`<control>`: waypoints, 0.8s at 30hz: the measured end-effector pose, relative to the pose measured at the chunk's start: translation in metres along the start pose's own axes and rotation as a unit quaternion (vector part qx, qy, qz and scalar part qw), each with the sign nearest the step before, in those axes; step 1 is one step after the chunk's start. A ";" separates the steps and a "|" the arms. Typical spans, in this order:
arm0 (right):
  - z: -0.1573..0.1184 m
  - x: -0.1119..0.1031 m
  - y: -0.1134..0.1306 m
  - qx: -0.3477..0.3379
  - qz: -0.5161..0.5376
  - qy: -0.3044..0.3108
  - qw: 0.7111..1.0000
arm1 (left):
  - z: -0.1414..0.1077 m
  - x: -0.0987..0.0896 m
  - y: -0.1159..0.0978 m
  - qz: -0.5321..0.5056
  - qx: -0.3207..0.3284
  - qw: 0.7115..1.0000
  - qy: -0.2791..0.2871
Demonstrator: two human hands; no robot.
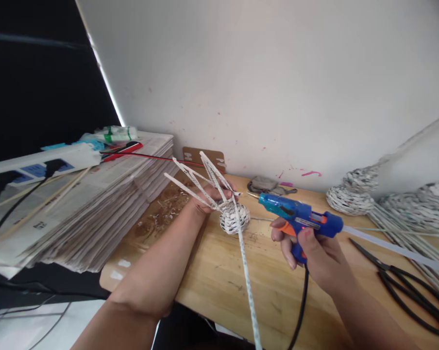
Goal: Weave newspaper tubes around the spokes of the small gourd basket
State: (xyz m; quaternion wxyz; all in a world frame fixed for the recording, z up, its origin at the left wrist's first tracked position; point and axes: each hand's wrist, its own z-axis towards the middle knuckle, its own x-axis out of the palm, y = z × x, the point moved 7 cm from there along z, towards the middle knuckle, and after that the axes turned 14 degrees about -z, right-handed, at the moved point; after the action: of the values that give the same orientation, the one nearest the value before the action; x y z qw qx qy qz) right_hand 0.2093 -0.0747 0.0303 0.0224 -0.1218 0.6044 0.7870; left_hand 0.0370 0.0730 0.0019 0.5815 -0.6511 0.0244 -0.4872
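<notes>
My right hand (316,255) is wrapped round the handle of a blue hot glue gun (295,211), its fingers by the orange trigger. The metal nozzle points left and a long pale glue stick (397,250) sticks out of the rear. Behind the paper strips, my left hand (205,198) grips a small round woven paper piece (234,218) near its top. Several thin paper strips (194,181) fan up from the weave, and one long paper tube (247,277) runs down toward me. The nozzle is close to my left fingertips, apart from them. Those fingers are partly hidden.
Black scissors (405,279) lie at the right, beside a bundle of paper tubes (390,228). Gourd-shaped woven pieces (354,194) stand behind. A grey cloth (265,184) rests by the wall. At left, stacked newspapers (139,180) carry a power strip (41,163). A black cord (301,301) hangs from the gun.
</notes>
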 end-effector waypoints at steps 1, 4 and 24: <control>0.001 0.000 -0.001 0.007 0.014 0.002 1.000 | 0.000 0.001 -0.001 0.000 0.004 1.000 -0.002; 0.004 0.001 -0.003 0.038 0.049 0.008 0.998 | -0.001 0.005 -0.003 0.002 0.012 1.000 -0.005; 0.004 0.001 -0.002 0.083 0.036 0.013 0.996 | -0.001 0.008 -0.002 0.016 0.012 0.999 -0.042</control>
State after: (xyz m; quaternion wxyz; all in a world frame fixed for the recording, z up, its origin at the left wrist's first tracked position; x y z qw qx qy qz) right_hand 0.2081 -0.0702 0.0289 -0.0033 -0.1079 0.6722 0.7325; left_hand 0.0396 0.0681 0.0085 0.5975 -0.6634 0.0049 -0.4504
